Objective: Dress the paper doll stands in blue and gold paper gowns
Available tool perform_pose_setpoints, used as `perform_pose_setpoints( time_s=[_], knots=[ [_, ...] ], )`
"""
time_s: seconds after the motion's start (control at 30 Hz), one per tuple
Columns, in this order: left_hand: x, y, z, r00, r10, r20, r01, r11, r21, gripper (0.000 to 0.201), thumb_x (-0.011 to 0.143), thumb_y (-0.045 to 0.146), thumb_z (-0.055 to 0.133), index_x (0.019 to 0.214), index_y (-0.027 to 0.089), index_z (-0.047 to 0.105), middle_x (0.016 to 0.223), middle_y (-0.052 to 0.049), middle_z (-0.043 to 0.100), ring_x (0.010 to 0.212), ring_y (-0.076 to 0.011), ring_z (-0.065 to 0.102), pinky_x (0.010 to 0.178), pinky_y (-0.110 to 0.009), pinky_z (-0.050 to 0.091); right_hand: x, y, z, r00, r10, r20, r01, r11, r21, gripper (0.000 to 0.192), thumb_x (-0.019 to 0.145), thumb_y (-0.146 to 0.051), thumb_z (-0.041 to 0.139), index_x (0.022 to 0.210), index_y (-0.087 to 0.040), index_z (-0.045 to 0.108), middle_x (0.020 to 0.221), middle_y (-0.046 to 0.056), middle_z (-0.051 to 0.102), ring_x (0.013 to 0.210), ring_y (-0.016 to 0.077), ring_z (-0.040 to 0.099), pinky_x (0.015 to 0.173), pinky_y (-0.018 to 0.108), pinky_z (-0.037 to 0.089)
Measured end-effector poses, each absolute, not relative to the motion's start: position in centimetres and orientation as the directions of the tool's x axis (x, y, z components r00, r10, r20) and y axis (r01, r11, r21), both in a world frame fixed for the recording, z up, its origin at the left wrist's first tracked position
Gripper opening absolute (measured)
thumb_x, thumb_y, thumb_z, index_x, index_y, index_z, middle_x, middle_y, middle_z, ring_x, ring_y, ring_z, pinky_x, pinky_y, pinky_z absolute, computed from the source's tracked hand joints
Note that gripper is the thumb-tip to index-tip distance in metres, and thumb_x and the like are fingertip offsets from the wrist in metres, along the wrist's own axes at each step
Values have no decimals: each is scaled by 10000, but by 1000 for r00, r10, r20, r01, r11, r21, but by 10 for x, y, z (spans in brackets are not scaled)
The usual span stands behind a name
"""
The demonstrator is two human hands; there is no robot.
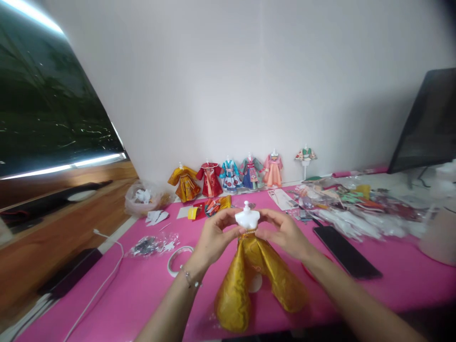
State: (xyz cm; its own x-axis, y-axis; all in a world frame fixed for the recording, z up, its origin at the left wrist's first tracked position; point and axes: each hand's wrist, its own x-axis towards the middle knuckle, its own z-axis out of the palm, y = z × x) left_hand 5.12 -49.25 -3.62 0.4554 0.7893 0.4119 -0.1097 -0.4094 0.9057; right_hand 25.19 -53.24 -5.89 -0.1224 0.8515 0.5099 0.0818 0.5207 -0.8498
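Note:
Both my hands are at a small white doll mannequin (pixel 247 219), which stands upright with a narrow neck peg on top. Around its waist sits a gold brocade garment (pixel 255 254), whose two wide, puffed parts hang down and spread toward me. My left hand (pixel 221 233) pinches the garment's top edge on the left side. On the other side, my right hand (pixel 283 232) pinches the same edge, thumb in front and fingers behind. A round pale base (pixel 255 283) shows between the two gold parts.
Several dressed mini mannequins, including a red one (pixel 211 180), line the wall. A roll of white tape (pixel 178 261) and a bag of small parts (pixel 147 245) lie left. Right are a black phone (pixel 344 249), plastic-wrapped pieces (pixel 351 221) and a pale container (pixel 440 232).

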Motion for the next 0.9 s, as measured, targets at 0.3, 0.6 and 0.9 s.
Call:
perform_pose_setpoints(
  time_s=[0.3, 0.6, 0.9],
  knots=[
    [44, -494, -35, 529, 697, 484, -28, -556, 831, 550, 762, 265, 804, 1259, 263, 569, 1253, -88, 646, 1068, -235, 642, 927, -378, 513, 246, -526, -60, -67, 856, 513, 56, 516, -855, 325, 787, -295, 743, 1095, -210, 679, 1079, 59, 724, 1017, 239, 655, 925, 383, 492],
    [43, -491, -36, 475, 629, 615, 100, -733, 673, 371, 778, 323, 785, 1105, 196, 662, 1065, -99, 697, 958, -245, 675, 865, -384, 540, 241, -531, -57, 1, 814, 580, 218, 566, -795, 378, 782, -282, 738, 1151, -225, 674, 1160, 66, 718, 1111, 259, 633, 973, 406, 480],
    [45, -493, -31, 455, 665, 592, 28, -675, 737, 295, 766, 235, 797, 1042, 201, 700, 1034, -68, 715, 952, -220, 683, 872, -333, 539, 243, -527, -55, -12, 796, 605, 232, 591, -773, 314, 808, -324, 722, 1106, -232, 685, 1066, 49, 727, 1004, 243, 649, 899, 379, 501]
  ],
)
